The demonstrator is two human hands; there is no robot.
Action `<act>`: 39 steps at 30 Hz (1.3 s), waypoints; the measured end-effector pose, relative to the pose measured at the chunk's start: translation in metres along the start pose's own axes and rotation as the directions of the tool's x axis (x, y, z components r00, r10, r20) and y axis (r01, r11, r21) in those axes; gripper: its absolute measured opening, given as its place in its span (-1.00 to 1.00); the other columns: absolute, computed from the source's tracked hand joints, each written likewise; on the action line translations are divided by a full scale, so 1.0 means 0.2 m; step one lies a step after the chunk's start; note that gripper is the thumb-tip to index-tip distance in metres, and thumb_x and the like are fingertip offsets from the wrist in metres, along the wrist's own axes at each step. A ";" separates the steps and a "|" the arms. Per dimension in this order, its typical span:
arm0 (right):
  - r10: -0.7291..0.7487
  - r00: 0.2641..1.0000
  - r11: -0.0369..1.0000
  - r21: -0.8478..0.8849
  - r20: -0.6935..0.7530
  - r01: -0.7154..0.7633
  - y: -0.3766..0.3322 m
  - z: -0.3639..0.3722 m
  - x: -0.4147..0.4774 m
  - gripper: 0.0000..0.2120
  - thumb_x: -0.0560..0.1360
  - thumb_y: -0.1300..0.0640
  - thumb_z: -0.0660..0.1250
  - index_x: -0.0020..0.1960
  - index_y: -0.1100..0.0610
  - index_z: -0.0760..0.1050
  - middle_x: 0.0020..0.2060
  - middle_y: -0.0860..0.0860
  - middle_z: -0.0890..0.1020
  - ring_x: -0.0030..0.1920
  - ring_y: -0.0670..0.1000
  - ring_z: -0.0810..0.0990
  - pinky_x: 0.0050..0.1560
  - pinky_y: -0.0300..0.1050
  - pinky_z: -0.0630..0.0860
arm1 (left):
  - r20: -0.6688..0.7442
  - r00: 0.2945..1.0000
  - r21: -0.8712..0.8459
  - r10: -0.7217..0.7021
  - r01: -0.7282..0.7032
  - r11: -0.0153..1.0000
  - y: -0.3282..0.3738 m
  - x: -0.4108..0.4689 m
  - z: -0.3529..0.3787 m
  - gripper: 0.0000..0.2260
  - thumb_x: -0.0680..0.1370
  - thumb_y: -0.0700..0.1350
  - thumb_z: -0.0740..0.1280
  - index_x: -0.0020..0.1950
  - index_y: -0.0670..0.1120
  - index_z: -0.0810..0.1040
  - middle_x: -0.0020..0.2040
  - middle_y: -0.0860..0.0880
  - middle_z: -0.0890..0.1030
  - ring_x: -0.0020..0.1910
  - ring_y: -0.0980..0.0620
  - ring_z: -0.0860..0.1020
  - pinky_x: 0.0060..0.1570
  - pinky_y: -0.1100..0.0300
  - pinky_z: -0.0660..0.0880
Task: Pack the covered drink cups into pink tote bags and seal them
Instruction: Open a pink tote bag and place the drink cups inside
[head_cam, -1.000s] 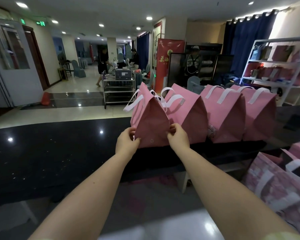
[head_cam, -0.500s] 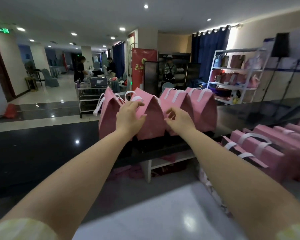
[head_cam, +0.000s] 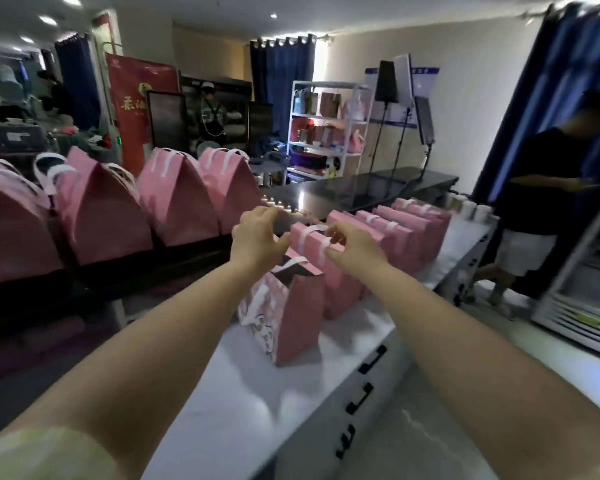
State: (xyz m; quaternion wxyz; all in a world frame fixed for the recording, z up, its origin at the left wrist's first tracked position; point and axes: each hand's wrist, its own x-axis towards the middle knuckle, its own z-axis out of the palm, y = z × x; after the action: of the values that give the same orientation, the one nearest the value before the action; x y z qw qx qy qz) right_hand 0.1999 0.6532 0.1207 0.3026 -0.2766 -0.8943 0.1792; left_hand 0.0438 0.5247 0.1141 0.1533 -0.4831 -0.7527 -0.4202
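Several pink tote bags stand in a row on the white counter point(head_cam: 243, 393). The nearest bag point(head_cam: 302, 317) has its mouth open and a printed front. My left hand point(head_cam: 257, 237) hovers over that row with fingers loosely curled, holding nothing. My right hand point(head_cam: 352, 249) is at the second bag point(head_cam: 312, 240), its fingertips on the bag's white handle; blur hides whether they pinch it. Several closed pink bags point(head_cam: 181, 199) stand on the raised dark counter at the left. Small white cups point(head_cam: 473, 211) stand at the counter's far end.
A person in a black shirt point(head_cam: 541, 202) stands at the right beside a glass-door fridge point(head_cam: 589, 271). A white shelf unit point(head_cam: 326, 126) with bags stands at the back. The counter front has dark drawer handles point(head_cam: 368, 365).
Both hands left the closed bags on the dark counter and swung right with my view, reaching the row of bags on the white counter.
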 end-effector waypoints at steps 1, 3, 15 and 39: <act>0.015 1.000 1.000 -0.005 0.003 -0.015 0.08 -0.04 -0.04 -0.81 0.44 0.16 0.38 0.04 0.04 0.54 -0.10 -0.05 0.59 -0.06 0.05 0.57 -0.01 -0.04 0.53 | 0.023 1.000 -0.007 -0.002 0.003 1.000 0.06 -0.02 0.08 -0.70 0.48 -0.05 0.40 0.21 0.01 0.57 0.16 -0.02 0.57 0.19 -0.11 0.47 0.15 -0.07 0.44; 0.035 0.999 0.999 -0.019 0.015 -0.035 0.23 -0.11 -0.11 -0.78 0.43 0.17 0.40 0.07 0.06 0.55 -0.08 -0.04 0.59 -0.04 0.05 0.56 0.02 -0.04 0.52 | 0.069 0.997 0.000 -0.019 0.019 1.000 0.17 -0.07 0.24 -0.68 0.47 -0.06 0.39 0.23 0.00 0.57 0.18 -0.04 0.56 0.21 -0.13 0.45 0.14 -0.06 0.42; -0.030 0.972 0.999 0.031 0.232 0.023 0.71 0.04 -0.17 -0.71 0.43 0.16 0.42 0.15 0.10 0.53 0.07 0.04 0.56 0.10 0.06 0.52 0.13 0.04 0.48 | 0.166 0.948 0.233 -0.271 0.230 0.945 0.16 -0.27 0.70 -0.64 0.48 -0.11 0.33 0.28 -0.04 0.54 0.22 -0.08 0.55 0.26 -0.16 0.41 0.19 -0.05 0.40; -0.072 0.913 0.835 0.525 0.402 -0.165 0.68 0.74 0.47 -0.66 0.38 0.09 0.47 0.11 -0.07 0.47 -0.08 -0.15 0.60 -0.18 -0.22 0.58 -0.21 -0.32 0.49 | -0.181 0.970 0.325 -0.165 0.217 0.920 -0.25 -0.19 0.85 -0.78 0.37 -0.08 0.47 0.00 -0.02 0.66 -0.26 0.13 0.62 -0.13 0.00 0.58 0.09 -0.04 0.36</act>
State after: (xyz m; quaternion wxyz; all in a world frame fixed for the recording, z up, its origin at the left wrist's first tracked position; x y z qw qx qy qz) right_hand 0.0941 0.7935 -0.0153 0.1726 -0.1573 -0.8407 0.4886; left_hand 0.0501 0.6266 -0.0361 0.2494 -0.3400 -0.8442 -0.3309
